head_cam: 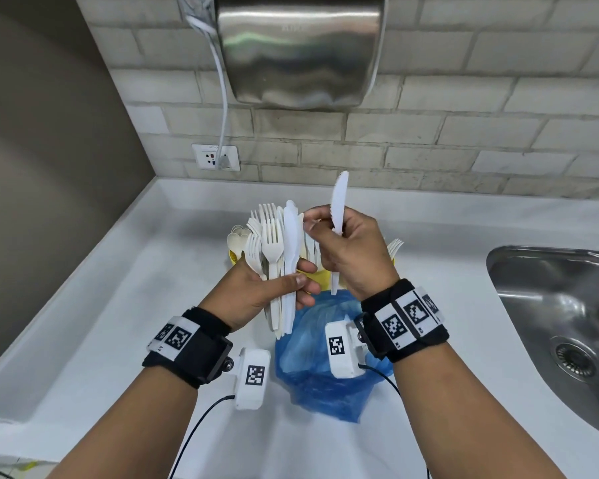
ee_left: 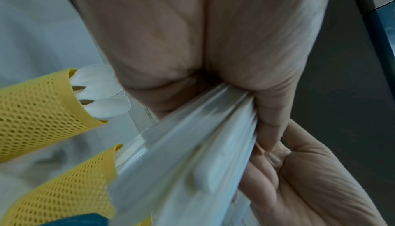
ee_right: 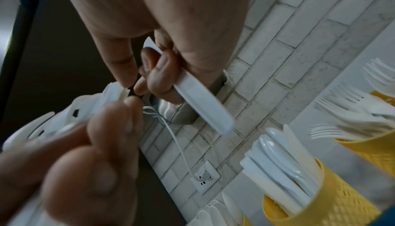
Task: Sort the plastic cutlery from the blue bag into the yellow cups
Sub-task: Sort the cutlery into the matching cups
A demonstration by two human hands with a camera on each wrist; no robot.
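White plastic cutlery, forks and knives bunched upright, is gripped in the left hand, fingers and thumb curled round the handles just above the crumpled blue bag on the white counter. Right of the bunch, the right hand holds a single knife blade-up in its curled fingers while thumb and forefinger pinch at the bunch's top. Behind the bag stand the yellow cups, holding spoons, knives and forks; right of it lies the steel sink.

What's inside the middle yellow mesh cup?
White plastic knives stand upright in the middle yellow mesh cup, handles down, in the right wrist view. The cup's bottom is hidden; in the head view, the hands cover it.
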